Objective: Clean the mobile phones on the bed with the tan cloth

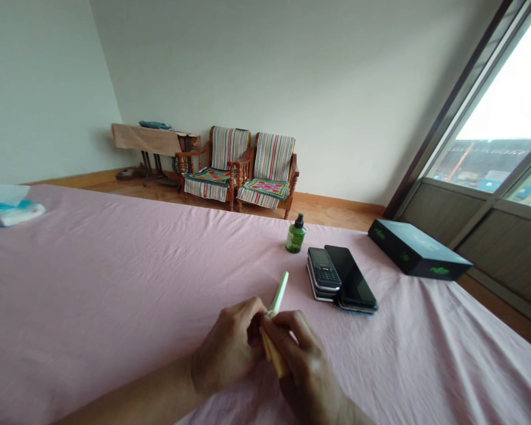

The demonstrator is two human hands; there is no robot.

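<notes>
While L hand [230, 345] pinches near mid & R hand [308, 360] grips the tan end, slim pale-tipped item [279, 293] is at 6 o'clock, tip toward 1, phones [351, 277] approx. 2 o'clock of it; step prob. two-handed handling, next move likely calls for steady fingers.

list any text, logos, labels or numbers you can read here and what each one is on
No text can be read.
Black box: green markings, too small and blurred.
Keypad phone: key markings too small.
Green bottle: pale label, too blurred.
Held object: no lettering that I can make out.
</notes>
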